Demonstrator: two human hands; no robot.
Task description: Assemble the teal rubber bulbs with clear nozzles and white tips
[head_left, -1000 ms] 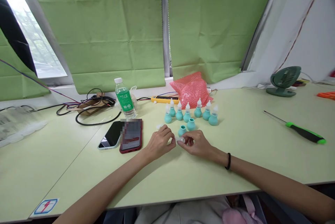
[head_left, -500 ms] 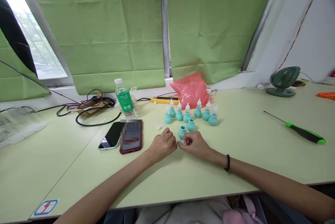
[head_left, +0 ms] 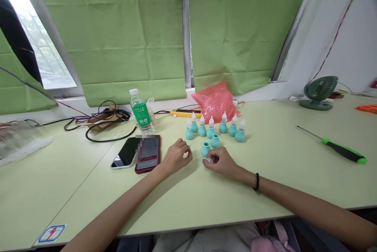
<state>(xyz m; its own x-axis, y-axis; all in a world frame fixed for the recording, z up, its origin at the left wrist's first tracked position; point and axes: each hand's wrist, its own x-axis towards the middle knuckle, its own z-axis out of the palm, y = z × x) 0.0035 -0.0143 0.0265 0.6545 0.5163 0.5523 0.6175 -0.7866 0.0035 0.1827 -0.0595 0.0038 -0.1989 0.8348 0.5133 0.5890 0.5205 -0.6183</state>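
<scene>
My right hand [head_left: 222, 160] is closed on a small clear plastic piece [head_left: 209, 160], held between thumb and fingers just above the table. Two teal squeeze bulbs [head_left: 205, 149] with open necks stand right behind it; the second open bulb [head_left: 215, 141] is slightly farther back. To the left, my left hand [head_left: 178, 155] has thumb and index fingertips pinched together; whatever may be between them is too small to make out. Behind both hands stand several teal bulbs [head_left: 210, 132] fitted with translucent pointed nozzles [head_left: 211, 120].
Two phones [head_left: 147, 153] lie left of my left hand, with a water bottle [head_left: 141, 113] behind. A red bubble-wrap bag [head_left: 216, 102] sits behind the bulbs. On the right are a screwdriver [head_left: 338, 148] and a green fan [head_left: 319, 91]. Cables [head_left: 103, 120] and clear plastic packaging [head_left: 22, 142] occupy the left.
My left hand has moved left, away from my right hand, and its thumb and index now form a ring. My right hand has shifted slightly right, still with the clear piece.
</scene>
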